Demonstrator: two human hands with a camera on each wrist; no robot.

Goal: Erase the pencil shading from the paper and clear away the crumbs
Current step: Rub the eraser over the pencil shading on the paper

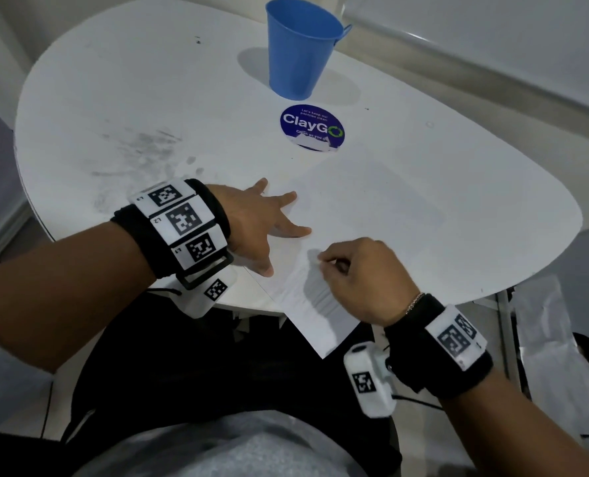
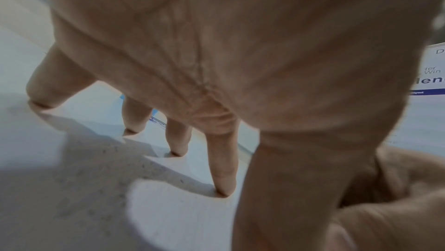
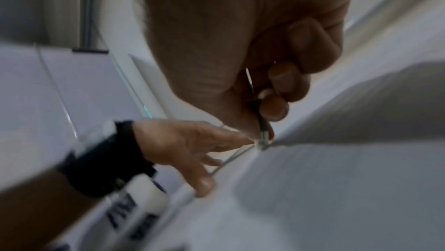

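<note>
A white sheet of paper (image 1: 365,215) lies on the white table (image 1: 475,173), its near corner hanging over the front edge. Faint grey pencil shading (image 1: 382,197) shows in the sheet's middle. My left hand (image 1: 279,222) lies flat with spread fingers (image 2: 222,169) pressing the paper's left edge. My right hand (image 1: 324,261) is curled just to its right and pinches a small eraser (image 3: 262,137), a thin dark piece with a pale tip, whose end touches the paper. In the blurred right wrist view my left hand (image 3: 192,150) sits close beside that tip. I cannot make out crumbs.
A blue metal cup (image 1: 301,49) stands at the back of the table, with a round blue ClayGo sticker (image 1: 312,127) in front of it. Grey smudges (image 1: 141,149) mark the tabletop's left part. A printed plastic sheet (image 1: 561,339) lies on the floor to the right.
</note>
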